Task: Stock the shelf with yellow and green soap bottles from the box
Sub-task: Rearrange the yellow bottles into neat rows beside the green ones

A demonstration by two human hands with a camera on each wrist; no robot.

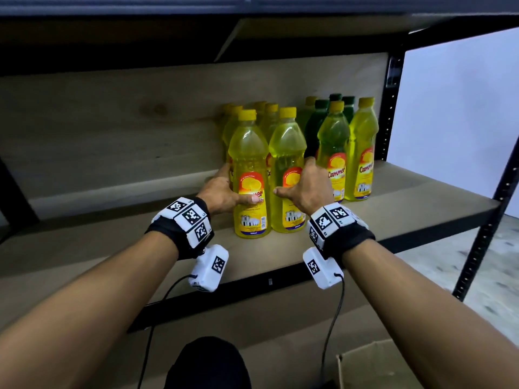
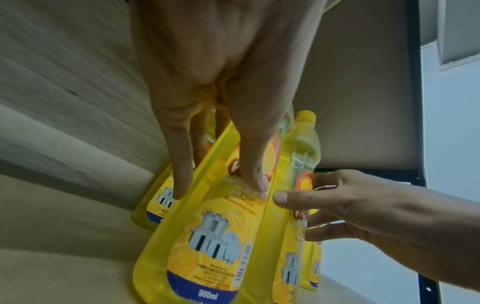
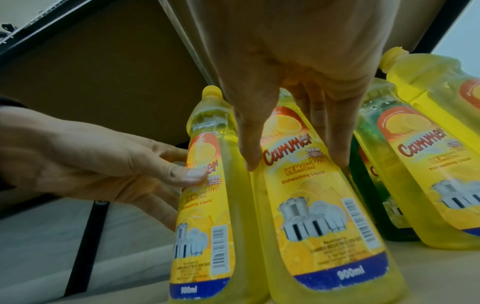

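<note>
Head view: two Cammer lemon bottles stand upright, touching, at the shelf (image 1: 393, 203) front. The left hand (image 1: 222, 192) wraps the left bottle (image 1: 250, 175); the right hand (image 1: 306, 189) wraps the right bottle (image 1: 286, 169) (thumbs in front, fingers behind), box (image 1: 376, 366) below right.

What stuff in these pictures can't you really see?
- Cardboard box: head view, cut off by the bottom edge; contents unseen.
- Dark green soap bottles: head view, hidden behind the yellow soap bottles; count unclear.
- Small label print: right wrist view, blurred.
</note>
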